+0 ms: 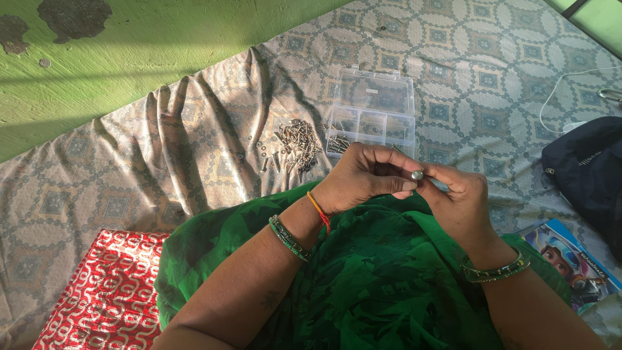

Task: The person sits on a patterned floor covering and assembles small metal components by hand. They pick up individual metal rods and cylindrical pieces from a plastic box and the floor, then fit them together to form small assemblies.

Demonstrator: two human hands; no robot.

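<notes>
the left hand and the right hand meet above a lap draped in green patterned cloth, fingertips pressed together around a small round-headed silver metal bolt. the left thumb and forefinger pinch it from one side, the right fingertips grasp it from the other; it looks as if a nut sits on its shank, but the fingers hide that part. just beyond the left knuckles lies a loose heap of small silver screws and nuts on a beige patterned bedsheet. directly past the joined fingertips stands a clear plastic compartment box with its lid open, some screws in its near-left cell. well off to the right of the right hand lies a dark blue bag.
</notes>
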